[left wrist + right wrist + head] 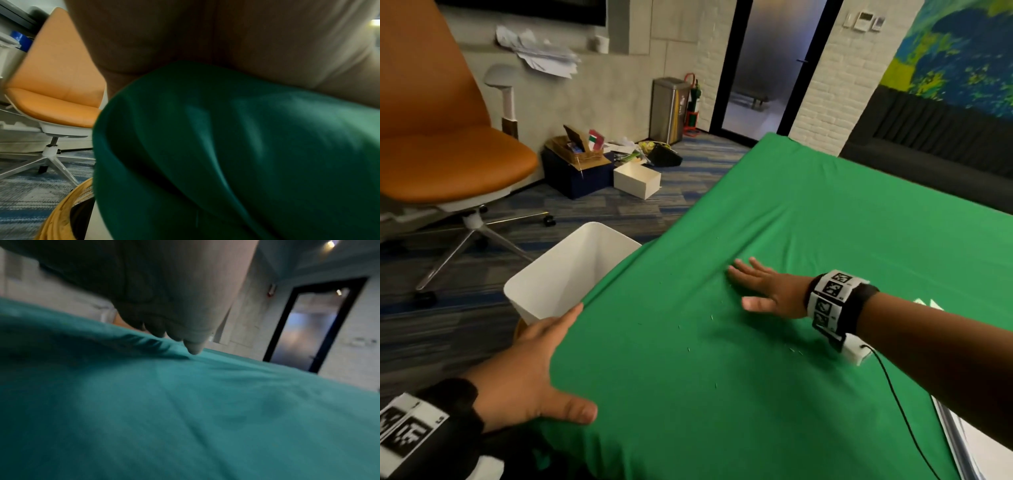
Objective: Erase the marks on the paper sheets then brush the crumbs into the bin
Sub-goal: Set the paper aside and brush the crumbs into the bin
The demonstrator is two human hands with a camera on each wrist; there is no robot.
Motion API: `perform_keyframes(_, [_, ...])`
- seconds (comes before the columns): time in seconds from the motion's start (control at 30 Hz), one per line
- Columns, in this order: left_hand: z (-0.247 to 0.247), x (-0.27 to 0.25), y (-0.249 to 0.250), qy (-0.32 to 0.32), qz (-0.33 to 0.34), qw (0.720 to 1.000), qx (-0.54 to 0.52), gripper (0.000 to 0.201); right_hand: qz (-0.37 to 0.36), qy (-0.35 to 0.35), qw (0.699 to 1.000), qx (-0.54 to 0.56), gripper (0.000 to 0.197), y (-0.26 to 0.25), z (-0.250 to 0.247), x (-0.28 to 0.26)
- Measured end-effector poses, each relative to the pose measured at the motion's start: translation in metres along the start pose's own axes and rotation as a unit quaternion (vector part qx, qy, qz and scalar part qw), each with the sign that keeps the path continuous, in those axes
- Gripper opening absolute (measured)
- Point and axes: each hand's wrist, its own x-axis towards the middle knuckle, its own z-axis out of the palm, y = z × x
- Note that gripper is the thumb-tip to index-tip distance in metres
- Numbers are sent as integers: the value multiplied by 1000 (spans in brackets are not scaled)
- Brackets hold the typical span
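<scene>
A green cloth (791,222) covers the table, with small pale eraser crumbs (688,349) scattered across its near left part. My right hand (760,291) lies flat on the cloth, fingers straight and pointing left; in the right wrist view its fingertips (194,350) touch a raised fold. My left hand (527,373) rests against the table's left edge, thumb on top of the cloth and a straight finger along the rim. A white bin (571,270) stands on the floor just below that edge. White paper sheets (969,445) show at the bottom right corner.
An orange swivel chair (448,137) stands left of the bin on the carpet. A yellow wicker basket (61,216) sits under the table edge. Boxes and clutter (637,180) lie by the far wall near a steel bin (669,109). A dark sofa (928,147) runs behind the table.
</scene>
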Motion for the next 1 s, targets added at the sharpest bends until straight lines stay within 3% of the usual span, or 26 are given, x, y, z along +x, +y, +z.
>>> perform_keyframes(0.07, [-1, -1, 2, -4, -6, 1000, 1, 166, -2, 47, 998, 47, 144, 4, -6, 6])
perform_keyframes(0.17, [-3, -3, 6, -12, -10, 1000, -6, 167, 177, 103, 978, 35, 146, 43, -27, 12])
perform_keyframes(0.23, [-3, -3, 8, -15, -13, 1000, -7, 167, 292, 74, 953, 7, 148, 73, -34, 10])
perform_keyframes(0.33, [-3, -3, 8, -15, -9, 1000, -6, 169, 392, -2, 918, 59, 179, 103, -28, 16])
perform_keyframes(0.4, [-4, -3, 8, -12, -9, 1000, -2, 169, 378, -16, 925, 33, 179, 94, -22, 22])
perform_keyframes(0.43, [-4, -4, 9, -13, -11, 1000, 0, 169, 333, 2, 943, 9, 172, 80, -19, 23])
perform_keyframes(0.5, [-5, -5, 10, -18, -14, 1000, 2, 168, 159, 11, 987, -23, 160, 40, -13, 22])
perform_keyframes(0.57, [-4, -5, 10, -14, -9, 1000, -1, 166, -20, 6, 998, -52, 143, 2, -10, 22])
perform_keyframes(0.6, [-4, -5, 9, -11, -9, 1000, -6, 166, -67, 20, 996, -54, 137, -6, -10, 27])
perform_keyframes(0.67, [-3, -5, 8, -11, -10, 1000, -14, 165, -34, 65, 997, -23, 143, -1, -18, 39])
perform_keyframes(0.73, [-3, -3, 9, -13, -6, 1000, -13, 163, 110, 92, 990, 15, 154, 22, -32, 52])
perform_keyframes(0.83, [-3, -3, 8, -14, -6, 1000, -8, 163, 278, 43, 959, 19, 159, 51, -45, 58])
perform_keyframes(0.9, [-3, -2, 5, -8, 1, 1000, -2, 163, 289, -4, 957, -6, 159, 48, -43, 60])
perform_keyframes(1.0, [-2, -1, 2, 1, 4, 1000, -4, 163, 145, -32, 985, -83, 142, 12, -35, 52])
